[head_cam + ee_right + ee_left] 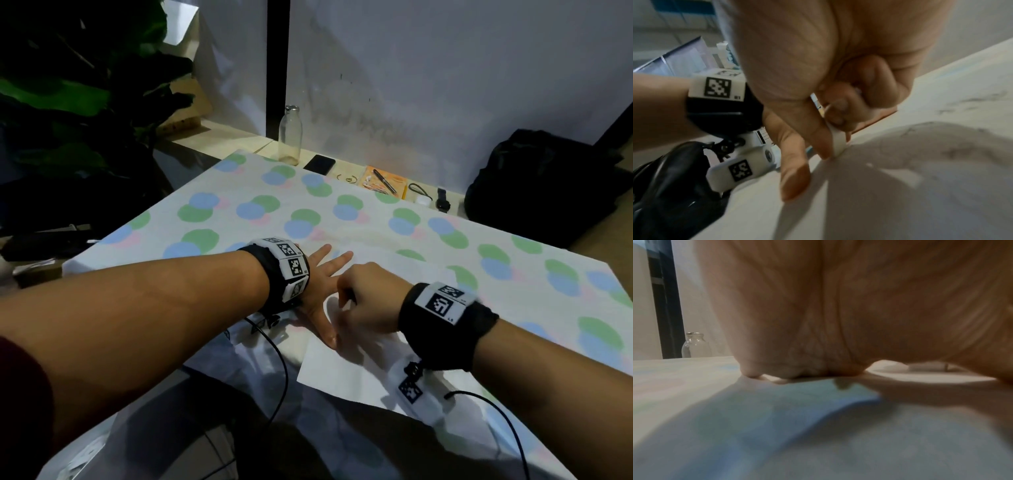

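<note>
A white sheet of paper lies on a table covered with a cloth of blue and green dots. My left hand lies flat on the sheet's left part, fingers spread and straight; the left wrist view shows only its palm against the cloth. Just right of it, my right hand is curled, knuckles up. In the right wrist view its fingers pinch a small white block, seemingly an eraser, with its tip on the paper, which bears faint grey marks.
An empty glass bottle stands at the table's far edge, with a dark phone, an orange booklet with a pen and a watch beside it. A black bag sits far right. Dark plant leaves fill the left. Cables hang from both wrists.
</note>
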Demonstrator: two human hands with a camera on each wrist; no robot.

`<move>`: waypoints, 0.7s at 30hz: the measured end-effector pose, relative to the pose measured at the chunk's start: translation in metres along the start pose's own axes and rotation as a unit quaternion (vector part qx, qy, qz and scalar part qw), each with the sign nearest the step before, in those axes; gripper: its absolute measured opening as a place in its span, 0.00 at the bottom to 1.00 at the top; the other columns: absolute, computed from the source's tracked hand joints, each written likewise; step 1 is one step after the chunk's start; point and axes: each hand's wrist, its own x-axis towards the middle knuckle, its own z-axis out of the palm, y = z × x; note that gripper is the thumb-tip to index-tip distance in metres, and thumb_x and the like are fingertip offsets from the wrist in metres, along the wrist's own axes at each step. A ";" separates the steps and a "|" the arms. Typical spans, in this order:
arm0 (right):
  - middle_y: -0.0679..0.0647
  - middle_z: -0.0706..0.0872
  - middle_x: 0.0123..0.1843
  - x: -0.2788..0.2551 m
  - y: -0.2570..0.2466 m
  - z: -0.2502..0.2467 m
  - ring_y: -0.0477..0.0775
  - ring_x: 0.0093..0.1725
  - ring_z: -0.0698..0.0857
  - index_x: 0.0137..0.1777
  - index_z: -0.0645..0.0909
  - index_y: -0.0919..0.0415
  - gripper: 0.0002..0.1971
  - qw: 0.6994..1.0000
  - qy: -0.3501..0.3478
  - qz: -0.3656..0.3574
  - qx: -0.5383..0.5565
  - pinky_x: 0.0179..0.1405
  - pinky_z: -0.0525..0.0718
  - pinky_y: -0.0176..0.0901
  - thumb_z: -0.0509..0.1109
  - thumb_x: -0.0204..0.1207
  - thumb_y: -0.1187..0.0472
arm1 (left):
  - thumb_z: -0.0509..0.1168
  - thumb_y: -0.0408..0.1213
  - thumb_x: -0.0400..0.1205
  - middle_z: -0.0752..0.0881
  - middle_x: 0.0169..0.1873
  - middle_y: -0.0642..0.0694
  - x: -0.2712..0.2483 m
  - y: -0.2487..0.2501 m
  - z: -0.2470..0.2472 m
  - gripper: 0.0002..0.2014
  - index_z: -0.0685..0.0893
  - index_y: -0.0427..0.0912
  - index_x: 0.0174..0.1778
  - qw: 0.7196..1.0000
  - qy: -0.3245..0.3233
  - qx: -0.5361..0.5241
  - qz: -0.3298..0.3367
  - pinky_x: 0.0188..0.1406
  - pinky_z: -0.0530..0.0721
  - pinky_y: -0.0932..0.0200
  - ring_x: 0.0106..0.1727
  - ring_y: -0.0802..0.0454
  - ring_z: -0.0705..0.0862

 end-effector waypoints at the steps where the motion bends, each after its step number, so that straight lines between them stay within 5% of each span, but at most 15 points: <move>1: 0.51 0.88 0.39 -0.001 0.000 -0.001 0.52 0.39 0.85 0.40 0.87 0.57 0.07 1.000 -0.010 0.004 0.004 0.35 0.81 0.41 0.74 0.74 0.54 | 0.69 0.83 0.60 0.21 0.84 0.57 -0.001 -0.001 0.000 0.63 0.41 0.71 0.86 1.000 0.003 -0.002 0.003 0.78 0.37 0.15 0.85 0.39 0.23; 4: 0.45 0.86 0.35 0.000 0.010 -0.007 0.47 0.38 0.85 0.37 0.86 0.52 0.08 0.998 -0.007 0.041 0.051 0.35 0.80 0.41 0.79 0.68 0.50 | 0.63 0.88 0.54 0.23 0.84 0.61 -0.001 -0.008 -0.001 0.66 0.32 0.76 0.82 1.000 0.015 -0.010 0.009 0.78 0.37 0.17 0.86 0.44 0.25; 10: 0.41 0.82 0.35 -0.007 0.011 0.002 0.41 0.36 0.81 0.45 0.87 0.57 0.08 0.997 0.033 0.023 0.060 0.33 0.75 0.37 0.78 0.71 0.55 | 0.61 0.86 0.62 0.23 0.84 0.62 -0.002 -0.018 -0.006 0.60 0.29 0.78 0.80 0.999 -0.002 -0.033 0.019 0.78 0.33 0.18 0.86 0.47 0.25; 13: 0.42 0.83 0.36 -0.008 0.011 0.001 0.43 0.37 0.82 0.43 0.86 0.56 0.08 0.997 0.035 0.023 0.069 0.34 0.77 0.39 0.79 0.70 0.53 | 0.57 0.91 0.50 0.21 0.82 0.63 -0.001 -0.020 0.000 0.66 0.26 0.79 0.78 1.000 0.012 -0.009 0.017 0.78 0.32 0.18 0.86 0.48 0.25; 17: 0.43 0.84 0.36 -0.004 0.006 -0.004 0.46 0.39 0.83 0.39 0.83 0.51 0.08 0.998 0.025 0.010 0.059 0.33 0.76 0.38 0.78 0.73 0.52 | 0.54 0.93 0.39 0.20 0.82 0.63 0.002 -0.020 0.003 0.73 0.29 0.77 0.80 1.000 0.013 -0.001 0.014 0.78 0.33 0.17 0.86 0.47 0.24; 21: 0.52 0.88 0.38 0.003 -0.010 -0.007 0.51 0.39 0.84 0.36 0.82 0.52 0.07 0.997 0.050 -0.020 0.054 0.37 0.81 0.43 0.75 0.74 0.56 | 0.66 0.87 0.52 0.22 0.83 0.60 0.002 -0.018 0.000 0.66 0.43 0.75 0.85 1.000 0.017 0.005 0.011 0.77 0.36 0.15 0.86 0.44 0.24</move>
